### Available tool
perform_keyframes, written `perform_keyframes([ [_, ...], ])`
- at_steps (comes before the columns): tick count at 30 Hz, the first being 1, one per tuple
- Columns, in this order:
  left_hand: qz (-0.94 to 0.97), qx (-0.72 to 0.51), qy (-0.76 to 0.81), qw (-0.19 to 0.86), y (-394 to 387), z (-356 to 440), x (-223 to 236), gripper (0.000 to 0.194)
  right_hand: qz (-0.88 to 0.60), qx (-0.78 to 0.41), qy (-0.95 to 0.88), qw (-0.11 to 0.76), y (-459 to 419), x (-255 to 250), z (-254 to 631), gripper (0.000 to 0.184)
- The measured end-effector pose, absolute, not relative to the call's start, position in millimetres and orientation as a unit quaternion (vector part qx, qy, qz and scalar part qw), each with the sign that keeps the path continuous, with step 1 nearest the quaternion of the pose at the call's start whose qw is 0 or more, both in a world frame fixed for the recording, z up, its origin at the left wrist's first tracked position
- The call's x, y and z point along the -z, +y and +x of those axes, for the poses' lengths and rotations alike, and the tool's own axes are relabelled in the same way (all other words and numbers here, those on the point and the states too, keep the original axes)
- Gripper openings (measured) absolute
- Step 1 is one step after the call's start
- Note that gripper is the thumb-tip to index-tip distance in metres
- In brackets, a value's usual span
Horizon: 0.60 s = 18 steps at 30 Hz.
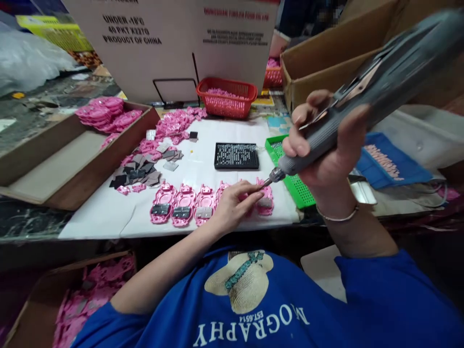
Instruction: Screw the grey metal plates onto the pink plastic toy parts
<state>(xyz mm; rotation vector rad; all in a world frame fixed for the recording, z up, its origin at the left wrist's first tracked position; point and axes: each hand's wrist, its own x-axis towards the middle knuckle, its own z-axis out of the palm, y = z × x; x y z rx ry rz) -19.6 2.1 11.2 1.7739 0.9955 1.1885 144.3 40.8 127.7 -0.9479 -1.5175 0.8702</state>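
Note:
My right hand [326, 140] is wrapped round a grey electric screwdriver [326, 128], tilted with its bit pointing down to the left. The bit's tip meets the fingertips of my left hand [237, 200], which are pinched together over the right end of a row of pink plastic parts [184, 199]. Whatever those fingers pinch is too small or hidden to make out. A pink part [266, 203] with a grey plate lies just under the bit. Dark or light plates sit on the other parts; my left hand covers some of the row.
Behind the row stands a black tray of screws [237, 156]. A green perforated tray [300, 191] lies to the right, and a red basket [228, 104] stands behind. Loose plates [136, 171] and a cardboard box [72, 164] of pink parts are on the left.

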Motion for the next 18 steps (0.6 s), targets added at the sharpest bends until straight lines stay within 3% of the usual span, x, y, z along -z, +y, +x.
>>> perform_keyframes([
  [3, 0.678, -0.459, 0.404, 0.408, 2.9, -20.5, -14.0, 0.022, -0.352, -0.359, -0.675, 0.54, 44.0, -117.9, 142.9, 0.065],
  [6, 0.695, -0.453, 0.402, 0.388, 4.7, -22.6, -12.8, 0.023, -0.242, -0.413, -0.656, 0.583, 50.7, -105.9, 142.9, 0.05],
  [9, 0.73, -0.464, 0.394, 0.311, 6.6, -24.8, -8.3, 0.022, -0.175, -0.476, -0.615, 0.604, 53.9, -99.3, 141.1, 0.041],
  [13, 0.771, -0.477, 0.381, 0.18, 8.4, -26.9, -1.9, 0.022, -0.127, -0.547, -0.546, 0.621, 51.2, -98.7, 137.1, 0.043],
  [18, 0.799, -0.496, 0.324, 0.099, 11.2, -29.6, 0.0, 0.019, -0.12, -0.591, -0.5, 0.622, 49.5, -96.0, 135.7, 0.044],
])
